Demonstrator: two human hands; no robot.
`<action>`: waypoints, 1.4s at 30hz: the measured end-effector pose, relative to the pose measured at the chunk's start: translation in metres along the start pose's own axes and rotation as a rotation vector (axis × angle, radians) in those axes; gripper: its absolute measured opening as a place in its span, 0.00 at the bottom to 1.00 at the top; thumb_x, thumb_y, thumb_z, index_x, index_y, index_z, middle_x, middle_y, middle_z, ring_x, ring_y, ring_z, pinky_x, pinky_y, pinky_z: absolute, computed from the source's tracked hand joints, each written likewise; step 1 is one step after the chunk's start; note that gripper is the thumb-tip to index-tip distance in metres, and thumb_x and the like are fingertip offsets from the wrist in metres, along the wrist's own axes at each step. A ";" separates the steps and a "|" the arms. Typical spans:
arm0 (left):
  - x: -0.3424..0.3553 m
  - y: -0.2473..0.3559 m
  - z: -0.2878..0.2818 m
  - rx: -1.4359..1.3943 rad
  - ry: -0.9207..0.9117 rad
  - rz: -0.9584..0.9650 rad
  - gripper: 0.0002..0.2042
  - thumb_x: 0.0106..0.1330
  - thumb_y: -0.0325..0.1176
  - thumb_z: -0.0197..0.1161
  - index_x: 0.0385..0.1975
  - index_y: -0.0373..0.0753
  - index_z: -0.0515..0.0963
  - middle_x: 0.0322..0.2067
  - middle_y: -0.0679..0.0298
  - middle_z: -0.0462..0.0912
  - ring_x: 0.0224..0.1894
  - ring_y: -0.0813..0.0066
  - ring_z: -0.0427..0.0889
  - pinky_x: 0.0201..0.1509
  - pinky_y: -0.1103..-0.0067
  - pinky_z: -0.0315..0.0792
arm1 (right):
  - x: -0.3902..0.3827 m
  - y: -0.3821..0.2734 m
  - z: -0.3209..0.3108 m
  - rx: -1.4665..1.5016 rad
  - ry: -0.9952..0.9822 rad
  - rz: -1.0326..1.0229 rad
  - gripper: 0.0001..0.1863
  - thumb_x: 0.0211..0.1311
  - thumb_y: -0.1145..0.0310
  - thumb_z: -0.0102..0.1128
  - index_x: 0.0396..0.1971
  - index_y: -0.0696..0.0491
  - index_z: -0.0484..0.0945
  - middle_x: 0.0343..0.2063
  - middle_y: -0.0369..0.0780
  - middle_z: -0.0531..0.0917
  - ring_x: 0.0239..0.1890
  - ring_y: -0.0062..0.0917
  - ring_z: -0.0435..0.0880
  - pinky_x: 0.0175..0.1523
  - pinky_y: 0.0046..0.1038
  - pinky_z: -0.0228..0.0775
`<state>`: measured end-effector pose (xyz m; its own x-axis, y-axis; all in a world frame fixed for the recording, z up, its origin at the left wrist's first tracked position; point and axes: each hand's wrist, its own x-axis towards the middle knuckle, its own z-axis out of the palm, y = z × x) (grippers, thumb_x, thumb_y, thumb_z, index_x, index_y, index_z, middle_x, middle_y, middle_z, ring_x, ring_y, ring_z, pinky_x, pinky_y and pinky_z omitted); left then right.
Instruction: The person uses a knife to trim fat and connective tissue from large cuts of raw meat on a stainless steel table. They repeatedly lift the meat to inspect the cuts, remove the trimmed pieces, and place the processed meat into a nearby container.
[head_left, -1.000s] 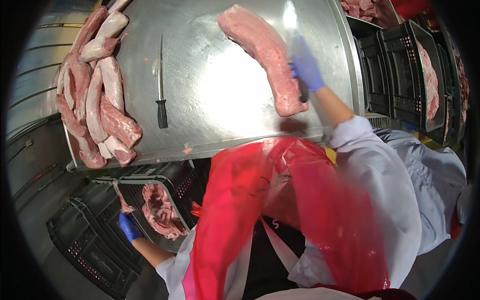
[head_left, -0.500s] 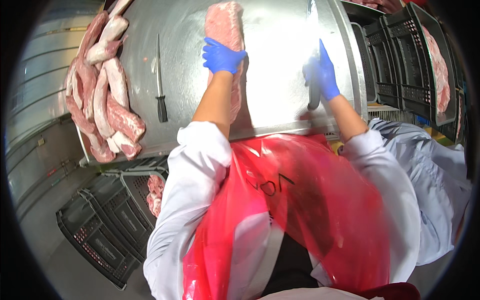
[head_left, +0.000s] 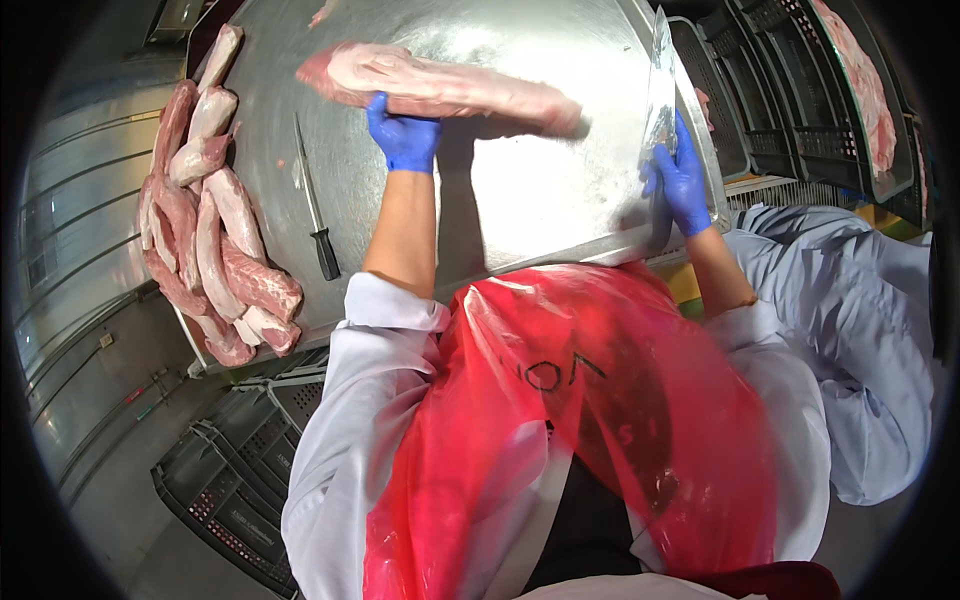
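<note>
A long, pale pink slab of pork loin (head_left: 440, 85) lies crosswise above the steel work table (head_left: 530, 215), slightly blurred at its right end. My left hand (head_left: 405, 140), in a blue glove, is closed on the loin's near edge, left of its middle. At the table's right edge, my right hand (head_left: 682, 185), also blue-gloved, grips a knife (head_left: 660, 95) whose broad blade points away from me. The knife's handle is mostly hidden by the hand. A honing steel (head_left: 318, 215) with a black handle rests on the table left of my left hand.
Several long meat strips (head_left: 205, 220) are heaped along the table's left edge. Black perforated crates (head_left: 770, 95) stand beyond the right edge, one with meat in it. More dark crates (head_left: 225, 490) stand low at the left. Someone in pale clothing (head_left: 850, 300) is close on my right.
The loin has turned from lengthwise to crosswise in my left hand, and its other side faces up. My right hand with the knife has shifted slightly right and nearer to me.
</note>
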<state>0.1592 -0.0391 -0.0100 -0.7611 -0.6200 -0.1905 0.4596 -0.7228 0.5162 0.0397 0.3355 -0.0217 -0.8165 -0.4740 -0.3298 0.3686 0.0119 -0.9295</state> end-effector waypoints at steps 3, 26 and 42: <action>-0.042 -0.016 -0.029 0.602 -0.049 -0.256 0.24 0.62 0.34 0.64 0.58 0.37 0.73 0.49 0.62 0.79 0.57 0.66 0.75 0.67 0.68 0.66 | 0.010 0.005 -0.008 -0.009 0.096 -0.015 0.32 0.72 0.73 0.53 0.72 0.52 0.52 0.28 0.39 0.77 0.20 0.17 0.75 0.23 0.22 0.72; 0.231 -0.074 0.001 1.890 -0.561 0.244 0.48 0.52 0.41 0.63 0.73 0.29 0.49 0.73 0.44 0.52 0.76 0.52 0.51 0.77 0.70 0.48 | 0.141 0.056 0.082 -0.660 0.271 -0.158 0.39 0.66 0.64 0.55 0.74 0.50 0.50 0.36 0.47 0.83 0.25 0.36 0.83 0.36 0.36 0.78; 0.218 -0.083 0.010 2.325 -0.794 0.642 0.37 0.73 0.51 0.47 0.73 0.30 0.50 0.74 0.38 0.46 0.77 0.39 0.42 0.78 0.56 0.40 | 0.187 0.001 0.129 -0.477 0.072 -0.054 0.44 0.63 0.67 0.52 0.76 0.47 0.40 0.60 0.60 0.72 0.36 0.51 0.85 0.45 0.47 0.79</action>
<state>-0.0495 -0.1113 -0.0857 -0.9852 0.0195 0.1706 0.0380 0.9937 0.1059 -0.0553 0.1331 -0.0630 -0.8637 -0.4229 -0.2742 0.0939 0.3995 -0.9119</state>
